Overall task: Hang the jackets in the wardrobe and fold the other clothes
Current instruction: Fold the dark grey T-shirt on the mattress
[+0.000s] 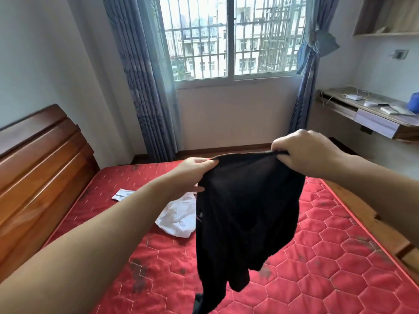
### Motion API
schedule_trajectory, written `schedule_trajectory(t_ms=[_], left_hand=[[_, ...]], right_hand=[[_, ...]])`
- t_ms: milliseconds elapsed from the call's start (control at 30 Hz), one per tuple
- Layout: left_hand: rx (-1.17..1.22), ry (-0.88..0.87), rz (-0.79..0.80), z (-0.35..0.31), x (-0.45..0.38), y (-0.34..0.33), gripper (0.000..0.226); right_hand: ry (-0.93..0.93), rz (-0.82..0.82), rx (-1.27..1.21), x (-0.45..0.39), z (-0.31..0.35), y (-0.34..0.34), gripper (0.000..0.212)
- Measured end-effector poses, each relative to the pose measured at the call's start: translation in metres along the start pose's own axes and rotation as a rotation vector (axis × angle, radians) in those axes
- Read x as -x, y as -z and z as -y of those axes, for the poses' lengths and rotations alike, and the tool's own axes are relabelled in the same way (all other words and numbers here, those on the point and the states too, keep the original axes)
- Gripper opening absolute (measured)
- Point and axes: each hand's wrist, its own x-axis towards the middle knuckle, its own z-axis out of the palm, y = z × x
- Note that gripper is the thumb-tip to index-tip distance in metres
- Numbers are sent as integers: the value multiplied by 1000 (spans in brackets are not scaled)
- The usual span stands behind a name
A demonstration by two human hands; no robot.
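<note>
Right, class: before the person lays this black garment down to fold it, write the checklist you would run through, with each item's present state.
1. Left hand grips the black garment: ok.
2. Right hand grips its top edge: ok.
3. Garment hangs flat, untwisted: not ok, its lower part is bunched.
4. Bare red mattress for laying it down: ok.
5. White garment out of the way: cannot tell.

Garment [247, 211] hung above bed [317, 257], between left hand [192, 175] and right hand [303, 150]; shirt [179, 218] lay on bed behind-left; headboard [38, 168] left; window [229, 37] behind; tabletop [362, 114] right
</note>
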Motion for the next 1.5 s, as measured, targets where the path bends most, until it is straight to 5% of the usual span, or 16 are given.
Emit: schedule_trajectory(t_ms=[200, 333, 400, 500, 567, 633, 767, 933, 1100, 1267, 1367, 1433, 1500], left_hand=[[-355, -308, -177, -16, 0, 0, 17], [-925, -577, -320, -5, -11, 11, 12], [-1226, -491, -279, 9, -14, 19, 21], [-1480, -86, -226, 41, -16, 24, 33], [-1276, 258, -162, 59, -16, 23, 26], [-727, 464, -3, 65, -16, 17, 27], [167, 380, 94, 56, -18, -6, 29], [571, 282, 86, 30, -27, -45, 27], [630, 216, 32, 9, -30, -60, 23], [407, 146, -131, 11, -34, -23, 17], [-97, 24, 107, 27, -35, 13, 9], [-421, 9, 236, 45, -41, 30, 31], [-715, -92, 157, 65, -53, 40, 41]], right_hand=[[12, 239, 322, 28, -40, -19, 16], [-201, 328, 282, 30, -61, -19, 25], [-317, 308, 124, 26, -67, -13, 29], [-426, 283, -223, 19, -65, -7, 35], [-413, 353, -270, 17, -58, -10, 43], [-396, 494, -290, 18, -48, -23, 47], [-372, 713, -193, 27, -30, -62, 37], [-449, 719, -85, 47, -7, -111, 10], [-456, 377, -657, 42, 48, -154, 22], [-509, 102, -597, 11, 39, -140, 23], [-644, -8, -551, 3, 2, -114, 29], [-703, -62, -515, -1, -16, -95, 32], [-655, -77, -444, -1, -29, -76, 33]])
